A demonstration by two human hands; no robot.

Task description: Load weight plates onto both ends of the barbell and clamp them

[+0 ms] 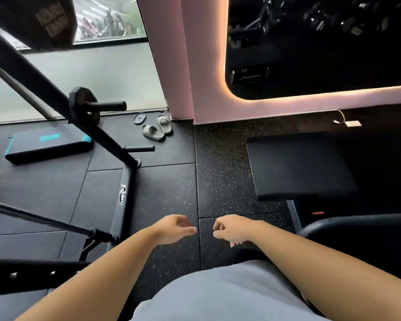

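left hand (174, 229): fingers were loosely curled, nothing gripped
right hand (232, 229): curled likewise, seemingly empty
weight plate (81, 103): was hung on rack peg (111, 105), floor's (171, 186) far-left edge

The left hand (174, 229) and the right hand (232, 229) hang near each other above the speckled rubber floor (171, 181), fingers loosely curled, holding nothing. At the left, one small black weight plate (82, 105) sits on a peg (107, 105) of the rack (33, 72). Grey slippers (158, 127) lie near the wall.

2 bare forearms (116, 262); a plain light grey shirt (220, 297) over the torso.
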